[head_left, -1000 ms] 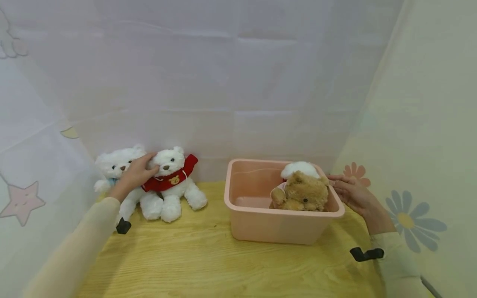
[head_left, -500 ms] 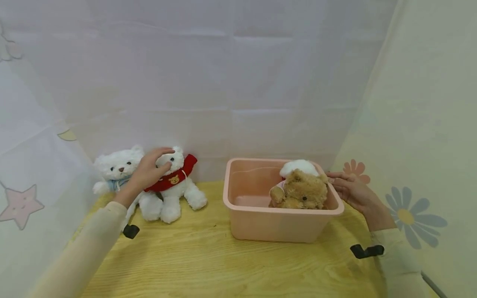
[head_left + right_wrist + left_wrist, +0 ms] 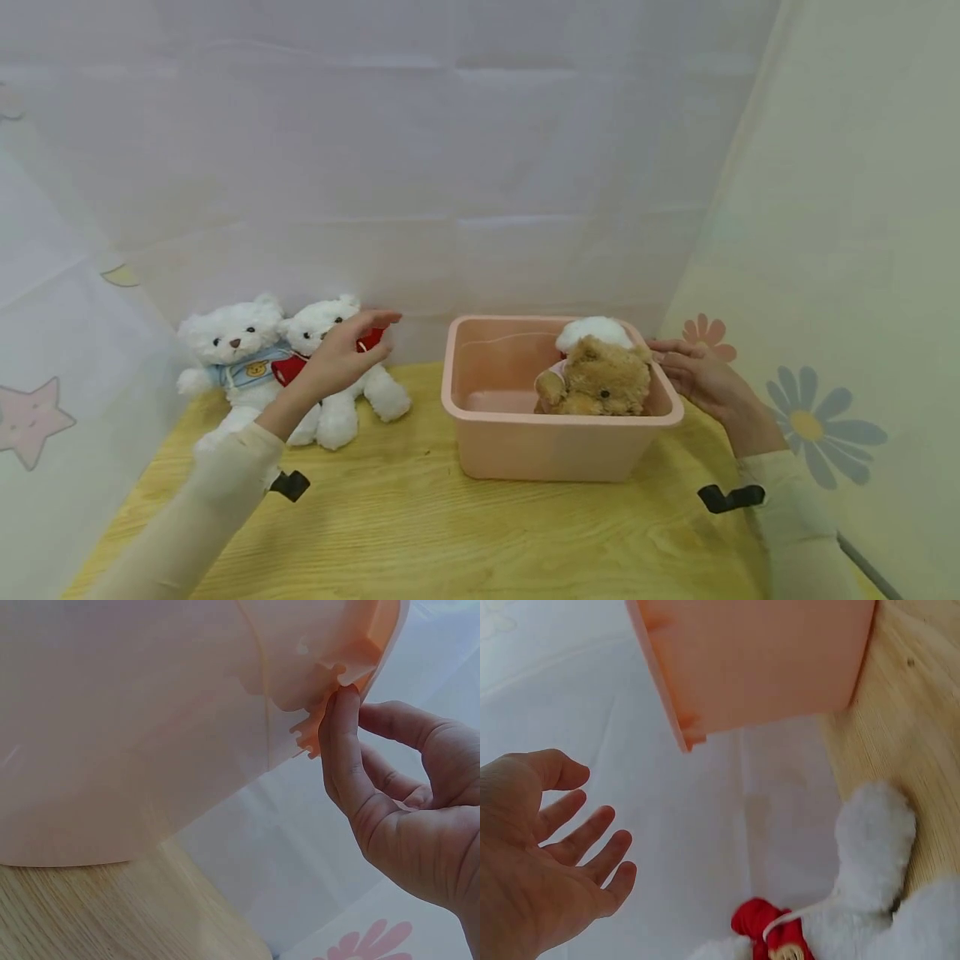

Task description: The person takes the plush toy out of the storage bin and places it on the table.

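Observation:
Two white teddy bears sit against the back cloth at the left: one in a blue shirt (image 3: 234, 350), one in a red shirt (image 3: 339, 417) (image 3: 874, 847). My left hand (image 3: 358, 346) (image 3: 562, 847) hovers just in front of the red-shirted bear with fingers spread, holding nothing. A pink plastic tub (image 3: 540, 454) (image 3: 757, 660) (image 3: 150, 712) stands on the wooden table (image 3: 450, 533). A brown teddy bear (image 3: 600, 379) sits in its right end, with something white and fluffy (image 3: 592, 329) behind it. My right hand (image 3: 686, 367) (image 3: 375, 772) pinches the tub's right rim, thumb under the lip.
White cloth hangs close behind and to the left, and a cream cloth with flower prints (image 3: 810, 421) hangs to the right. Bare table lies in front of the tub and bears. The tub's left half holds nothing.
My left hand has come off the red-shirted bear's head and moved right and forward, fingers spreading. The blue-shirted bear is now uncovered. The right hand stays on the tub rim.

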